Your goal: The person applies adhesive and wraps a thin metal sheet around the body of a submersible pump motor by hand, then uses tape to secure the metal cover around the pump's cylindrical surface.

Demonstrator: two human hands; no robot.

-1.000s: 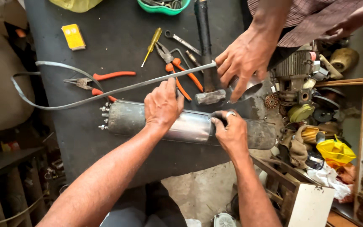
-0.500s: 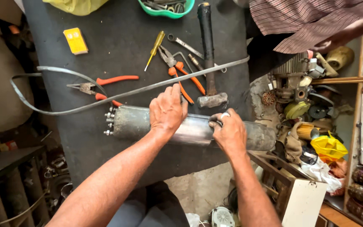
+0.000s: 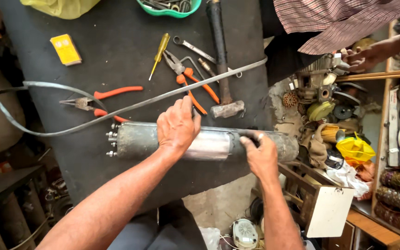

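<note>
Left hand lies palm-down, fingers curled over the top of the long metal cylinder, which rests lengthwise on the dark workbench. Right hand grips the cylinder at its dark band. A flat metal strip crosses behind, beside orange-handled pliers and a hammer.

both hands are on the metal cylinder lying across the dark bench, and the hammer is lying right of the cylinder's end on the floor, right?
Not quite. The head view shows the hammer lying on the dark bench, just beyond the metal cylinder, not on the floor. The rest holds: the left hand and right hand both rest on the cylinder.
</note>
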